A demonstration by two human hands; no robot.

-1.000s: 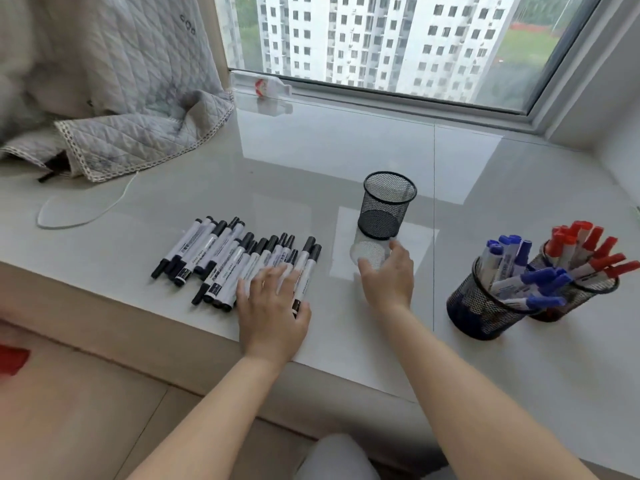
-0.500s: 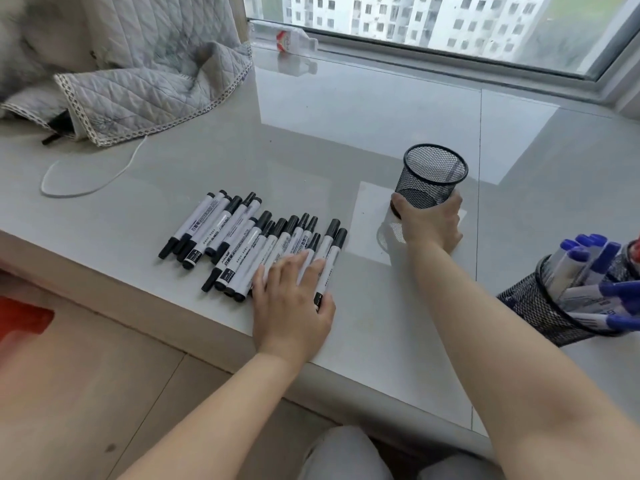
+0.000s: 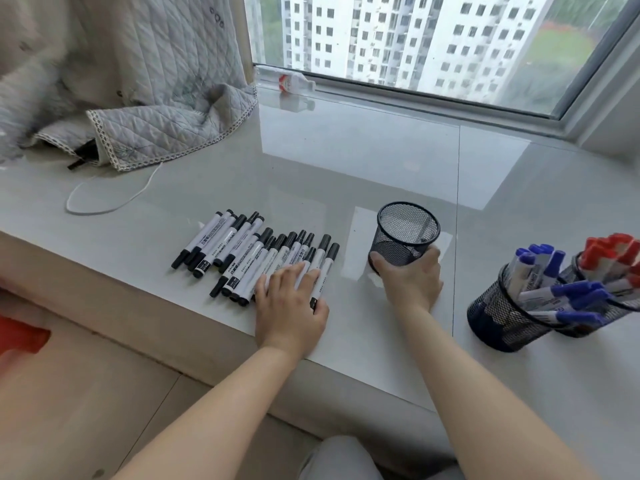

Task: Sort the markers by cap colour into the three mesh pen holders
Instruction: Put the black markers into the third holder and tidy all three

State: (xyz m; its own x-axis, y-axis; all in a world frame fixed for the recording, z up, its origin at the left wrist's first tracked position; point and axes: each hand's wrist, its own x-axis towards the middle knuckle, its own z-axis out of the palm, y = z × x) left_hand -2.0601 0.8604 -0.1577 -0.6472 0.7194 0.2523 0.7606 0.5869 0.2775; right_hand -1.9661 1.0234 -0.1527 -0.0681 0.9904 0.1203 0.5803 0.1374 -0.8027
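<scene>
Several black-capped markers lie side by side on the pale sill. My left hand rests flat on the near ends of the right-most ones, fingers spread. An empty black mesh holder stands upright to their right, and my right hand grips its base from the near side. At the far right a mesh holder is packed with blue-capped markers. Behind it, a second holder carries red-capped markers.
A quilted grey blanket is heaped at the back left, with a white cable looping out from under it. A small bottle lies along the window frame. The sill's front edge drops to a wooden floor.
My right hand now wraps the empty holder's base and has drawn it a little nearer. The view has swung, bringing the red markers back in. My left hand stays on the black markers.
</scene>
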